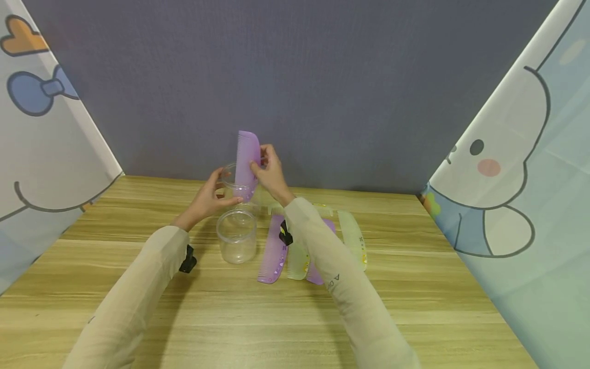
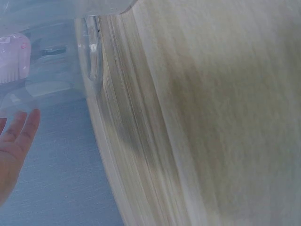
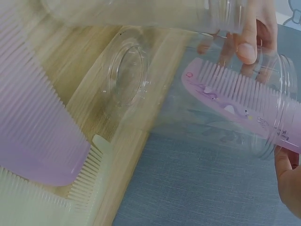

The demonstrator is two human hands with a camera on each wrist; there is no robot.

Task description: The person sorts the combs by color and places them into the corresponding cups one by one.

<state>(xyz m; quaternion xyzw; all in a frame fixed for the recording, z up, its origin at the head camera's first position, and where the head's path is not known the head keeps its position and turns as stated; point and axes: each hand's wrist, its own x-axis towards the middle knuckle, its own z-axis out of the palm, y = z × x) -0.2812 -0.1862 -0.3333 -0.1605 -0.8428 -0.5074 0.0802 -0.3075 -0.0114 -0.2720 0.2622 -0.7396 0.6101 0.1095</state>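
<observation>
A purple comb [image 1: 247, 154] stands upright, its lower end inside a clear jar; my right hand [image 1: 273, 174] pinches its upper part. In the right wrist view the comb [image 3: 225, 99] shows through the wall of the jar [image 3: 188, 120], with the right hand [image 3: 289, 181] at the rim. My left hand [image 1: 209, 200] curls its fingers and thumb round that jar. The left wrist view shows the left hand's fingers [image 2: 23, 132] against the jar [image 2: 51, 66] and the comb's end [image 2: 16, 56] within.
A second clear jar [image 1: 237, 241] stands on the wooden table [image 1: 221, 318], nearer to me. Right of it lie purple combs [image 1: 274, 251] and pale green combs [image 1: 352, 236], partly under my right sleeve. A grey panel [image 1: 276, 92] rises behind the table.
</observation>
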